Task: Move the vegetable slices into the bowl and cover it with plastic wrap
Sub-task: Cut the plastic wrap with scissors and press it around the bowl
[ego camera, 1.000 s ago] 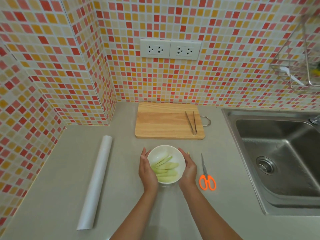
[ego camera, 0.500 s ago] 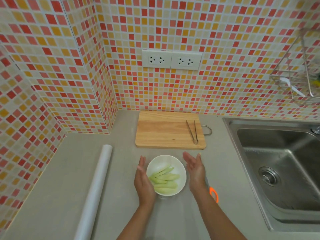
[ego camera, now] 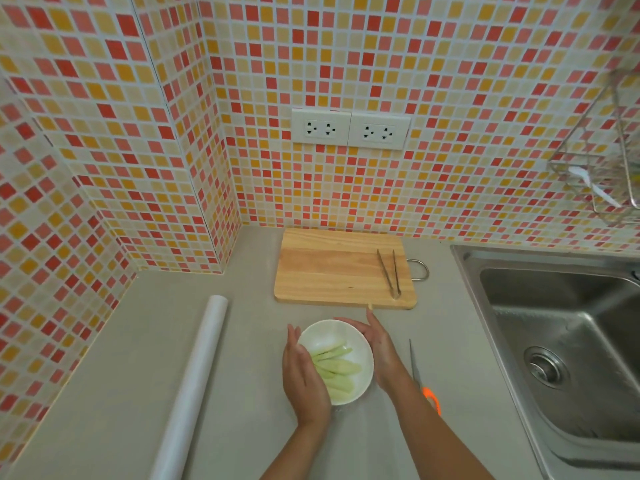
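Bowl (ego camera: 360, 344) with vegetable slices (ego camera: 337, 367) cupped between left hand (ego camera: 303, 375) and right hand (ego camera: 379, 348), palms flat, released.

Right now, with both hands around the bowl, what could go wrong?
The scissors lie blades-out right beside the right hand; a sideways sweep could catch them. No wrap is clearly visible over the bowl, so the vegetable slices may be uncovered. The left hand overlaps the rim and could tip it.

walls: red/orange/yellow mosaic tile (ego camera: 450, 98) | twin white sockets (ego camera: 350, 128) | grey surface (ego camera: 138, 358) | steel sink (ego camera: 571, 341) on the right
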A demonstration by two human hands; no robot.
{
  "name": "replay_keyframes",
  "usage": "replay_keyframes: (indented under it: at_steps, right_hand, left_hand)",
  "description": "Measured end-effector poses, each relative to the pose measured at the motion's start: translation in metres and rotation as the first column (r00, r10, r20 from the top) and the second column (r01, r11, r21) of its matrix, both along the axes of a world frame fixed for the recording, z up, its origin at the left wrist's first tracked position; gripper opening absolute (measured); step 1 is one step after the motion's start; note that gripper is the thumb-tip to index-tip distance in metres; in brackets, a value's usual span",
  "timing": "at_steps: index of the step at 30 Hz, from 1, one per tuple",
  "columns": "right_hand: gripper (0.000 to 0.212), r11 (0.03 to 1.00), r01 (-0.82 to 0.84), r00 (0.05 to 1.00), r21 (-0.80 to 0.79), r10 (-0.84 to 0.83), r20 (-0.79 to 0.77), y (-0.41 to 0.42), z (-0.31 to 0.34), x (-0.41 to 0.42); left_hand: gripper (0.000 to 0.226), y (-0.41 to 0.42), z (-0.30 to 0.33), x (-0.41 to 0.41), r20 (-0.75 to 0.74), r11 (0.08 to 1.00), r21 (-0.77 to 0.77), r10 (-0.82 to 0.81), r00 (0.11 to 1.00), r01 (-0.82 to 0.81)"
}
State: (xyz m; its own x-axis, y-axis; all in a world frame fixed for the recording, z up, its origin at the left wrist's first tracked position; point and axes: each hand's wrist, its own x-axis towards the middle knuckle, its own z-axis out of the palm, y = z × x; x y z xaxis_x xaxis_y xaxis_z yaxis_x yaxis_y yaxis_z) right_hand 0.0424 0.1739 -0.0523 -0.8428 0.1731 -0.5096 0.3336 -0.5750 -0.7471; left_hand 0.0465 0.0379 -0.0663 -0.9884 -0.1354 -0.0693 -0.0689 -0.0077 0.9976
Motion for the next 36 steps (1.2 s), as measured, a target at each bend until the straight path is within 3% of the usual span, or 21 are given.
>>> replay_keyframes:
  at_steps: [4,11,16,20,23,28,31,33,36]
  right_hand:
    - [0.073,1.000,0.009,1.000,-0.024,-0.009,-0.024,-0.002,-0.008,0.012]
    - [0.066,0.939,0.114,0.993,0.325,-0.107,-0.041,0.017,0.015,-0.006]
    - [0.062,0.964,-0.188,0.982,0.191,0.178,0.065,0.009,0.026,-0.013]
    - [0.054,0.963,-0.216,0.974,0.159,0.200,0.109,0.006,0.020,-0.005]
    - [0.055,0.947,-0.203,0.976,0.247,0.175,0.131,0.002,0.016,-0.001]
    - [0.065,0.930,-0.050,0.985,0.365,-0.015,0.172,-0.005,0.007,0.014]
    - [0.070,0.920,0.091,0.968,0.381,-0.172,0.183,-0.008,-0.001,0.025]
    - [0.072,0.906,0.182,0.956,0.383,-0.255,0.148,-0.011,-0.003,0.030]
    - [0.065,0.852,0.288,0.930,0.438,-0.358,0.085,-0.006,-0.002,0.032]
  left_hand:
    - [0.046,-0.007,-0.001,-0.009,-0.015,0.997,-0.003,-0.072,0.997,0.072]
    - [0.048,-0.018,0.000,-0.030,-0.011,0.953,0.017,-0.303,0.953,0.303]
    - [0.049,-0.019,-0.003,-0.033,-0.014,0.931,0.009,-0.365,0.931,0.365]
    - [0.052,-0.021,-0.004,-0.036,-0.010,0.925,0.019,-0.380,0.925,0.380]
    - [0.048,-0.022,-0.006,-0.040,-0.004,0.921,-0.003,-0.390,0.921,0.390]
    - [0.051,-0.022,0.000,-0.047,-0.012,0.950,-0.024,-0.310,0.951,0.310]
    - [0.045,-0.027,0.007,-0.042,-0.008,0.987,-0.003,-0.158,0.987,0.158]
    - [0.046,-0.032,0.011,-0.026,0.007,0.997,0.046,-0.059,0.998,0.058]
    - [0.054,-0.035,0.011,0.013,0.045,0.994,0.103,-0.041,0.998,0.036]
